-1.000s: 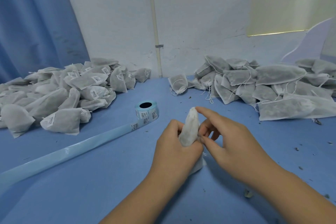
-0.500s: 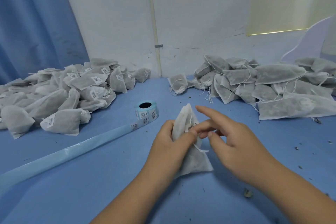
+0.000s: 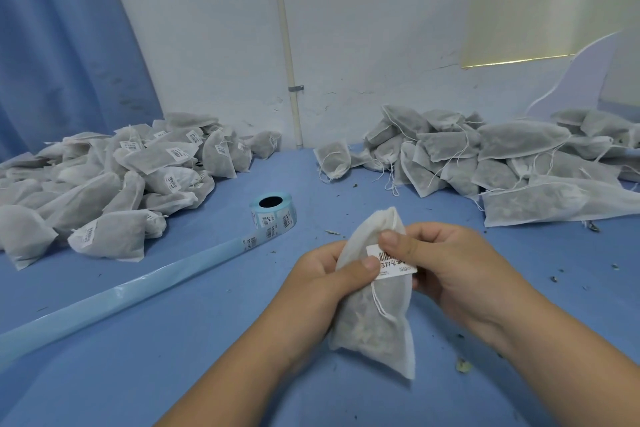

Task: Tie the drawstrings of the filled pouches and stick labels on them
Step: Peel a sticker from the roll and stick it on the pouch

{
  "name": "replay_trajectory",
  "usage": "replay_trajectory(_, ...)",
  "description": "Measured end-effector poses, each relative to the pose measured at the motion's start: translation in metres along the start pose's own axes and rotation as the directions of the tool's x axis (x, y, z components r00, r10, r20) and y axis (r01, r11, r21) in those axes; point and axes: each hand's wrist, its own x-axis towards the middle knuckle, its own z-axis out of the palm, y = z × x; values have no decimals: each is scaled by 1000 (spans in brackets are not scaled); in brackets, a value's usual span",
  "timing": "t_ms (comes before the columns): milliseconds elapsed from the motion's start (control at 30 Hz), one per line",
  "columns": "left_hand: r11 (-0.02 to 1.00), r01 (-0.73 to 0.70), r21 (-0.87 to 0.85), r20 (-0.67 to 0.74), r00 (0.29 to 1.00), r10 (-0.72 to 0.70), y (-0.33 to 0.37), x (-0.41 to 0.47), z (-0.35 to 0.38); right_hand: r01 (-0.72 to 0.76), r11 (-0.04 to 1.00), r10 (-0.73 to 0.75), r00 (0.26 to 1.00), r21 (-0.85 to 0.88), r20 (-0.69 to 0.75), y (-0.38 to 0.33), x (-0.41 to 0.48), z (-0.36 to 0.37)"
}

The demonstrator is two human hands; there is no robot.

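Pointing its neck away, the pouch [image 3: 375, 322] runs near-to-far lengthwise.

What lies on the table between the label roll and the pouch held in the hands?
In the head view, only bare blue table with a few small crumbs lies between the label roll and the pouch.

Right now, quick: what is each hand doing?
Left hand: closed, gripping the pouch, thumb touching the label.
Right hand: closed, pinching the same pouch, thumb pressing on the label.
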Motion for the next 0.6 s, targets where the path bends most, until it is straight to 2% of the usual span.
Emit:
replay_trajectory(67, 1000, 10, -16, 33, 999, -9, 0, -1, -1, 16, 999, -17, 999, -43, -29, 1, -1, 2)
replay_trajectory(133, 999, 34, 15, 4, 999, -34, 0, 0, -2, 70, 977, -90, 992, -203, -91, 2, -3, 3)
replay_trajectory(200, 997, 42, 61, -31, 999, -40, -1, 1, -1, 100, 954, -142, 981, -284, -131, 3, -4, 5)
replay_trajectory(300, 997, 18, 72, -60, 998, -14, -2, 1, 0, 94, 955, -141, 978, -282, -151, 4, -6, 9)
replay_trajectory(500, 993, 8, -118, -84, 996, -18, -4, 1, 5, 95, 918, -142, 985, -386, -95, 7, -6, 13)
replay_trajectory(600, 971, 29, -236, -85, 995, -51, -6, 3, 4, 7, 976, -17, 999, -218, -45, 7, -6, 15)
